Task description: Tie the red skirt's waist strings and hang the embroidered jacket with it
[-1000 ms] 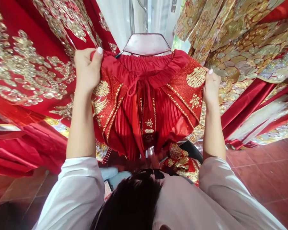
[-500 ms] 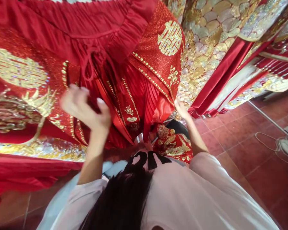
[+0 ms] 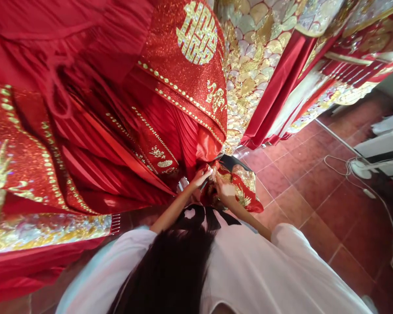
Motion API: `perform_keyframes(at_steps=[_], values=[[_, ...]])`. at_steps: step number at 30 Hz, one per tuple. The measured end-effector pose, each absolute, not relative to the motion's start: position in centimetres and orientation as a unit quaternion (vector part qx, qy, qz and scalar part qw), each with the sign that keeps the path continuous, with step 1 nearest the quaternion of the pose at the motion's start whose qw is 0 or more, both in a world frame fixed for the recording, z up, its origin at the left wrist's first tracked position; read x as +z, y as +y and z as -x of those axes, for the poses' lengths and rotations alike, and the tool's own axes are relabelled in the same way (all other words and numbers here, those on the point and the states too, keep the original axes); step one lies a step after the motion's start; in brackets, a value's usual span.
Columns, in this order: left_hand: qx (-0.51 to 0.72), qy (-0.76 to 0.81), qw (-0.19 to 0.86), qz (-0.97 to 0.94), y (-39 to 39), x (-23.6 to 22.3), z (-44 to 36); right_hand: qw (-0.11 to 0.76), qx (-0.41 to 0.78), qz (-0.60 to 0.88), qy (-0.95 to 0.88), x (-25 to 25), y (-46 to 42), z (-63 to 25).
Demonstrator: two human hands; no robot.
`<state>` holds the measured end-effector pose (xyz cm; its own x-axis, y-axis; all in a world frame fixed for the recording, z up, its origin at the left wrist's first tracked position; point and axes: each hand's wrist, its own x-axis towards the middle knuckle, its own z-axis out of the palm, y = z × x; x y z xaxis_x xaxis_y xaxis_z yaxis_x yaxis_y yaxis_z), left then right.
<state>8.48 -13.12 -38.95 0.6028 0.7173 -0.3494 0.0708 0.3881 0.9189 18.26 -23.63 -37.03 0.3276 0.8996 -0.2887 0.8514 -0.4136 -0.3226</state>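
Both hands meet low in the middle of the head view, at a red fabric piece with gold embroidery [image 3: 247, 179] in front of my body. My left hand [image 3: 201, 176] has its fingers closed on the near upper edge of that piece. Right beside it, my right hand [image 3: 225, 189] grips the same fabric, its fingers partly hidden in the folds. Just above the hands hangs a glittery red skirt [image 3: 183, 83] with gold beaded borders and a round gold emblem. Its gathered waistband carries a tied drawstring [image 3: 60, 93] at the left.
Gold and silver scale-patterned costumes [image 3: 249, 65] hang behind the skirt, with a red fabric strip [image 3: 275, 91] at their right. A metal pole [image 3: 337, 135] and a white cable [image 3: 384, 205] lie over the reddish tiled floor [image 3: 314, 209]. Red cloth [image 3: 26, 270] hangs at lower left.
My left hand has come down and right, from open before the skirt to the embroidered fabric. My right hand has left the skirt's edge and taken hold there too. The view has shifted right.
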Motion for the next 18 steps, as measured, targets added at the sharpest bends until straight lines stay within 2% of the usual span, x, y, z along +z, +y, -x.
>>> perform_keyframes(at_steps=[6,8,11,13,15,16,18], values=[[0.236,0.335,0.741,-0.532,-13.5,-36.0,-5.3,0.026,0.214,0.709,-0.671,-33.8,-25.8,-13.1],[0.258,0.333,0.726,-0.543,-13.6,-34.2,-3.3,0.054,0.234,0.643,-0.727,-31.4,-25.0,-13.5],[0.289,0.332,0.698,-0.565,-14.0,-30.7,-0.2,0.176,0.325,0.53,-0.763,-26.5,-21.8,-16.2],[0.293,0.296,0.677,-0.607,-14.6,-28.2,1.8,0.31,0.352,0.482,-0.74,-23.1,-18.8,-17.6],[0.283,0.217,0.645,-0.676,-15.2,-25.8,3.8,0.369,0.366,0.405,-0.752,-20.4,-15.7,-17.4],[0.284,0.182,0.619,-0.71,-15.5,-24.8,4.9,0.352,0.392,0.343,-0.778,-19.5,-14.3,-16.6],[0.317,0.183,0.54,-0.758,-16.0,-23.3,7.1,0.237,0.473,0.206,-0.823,-18.3,-12.0,-13.8]])
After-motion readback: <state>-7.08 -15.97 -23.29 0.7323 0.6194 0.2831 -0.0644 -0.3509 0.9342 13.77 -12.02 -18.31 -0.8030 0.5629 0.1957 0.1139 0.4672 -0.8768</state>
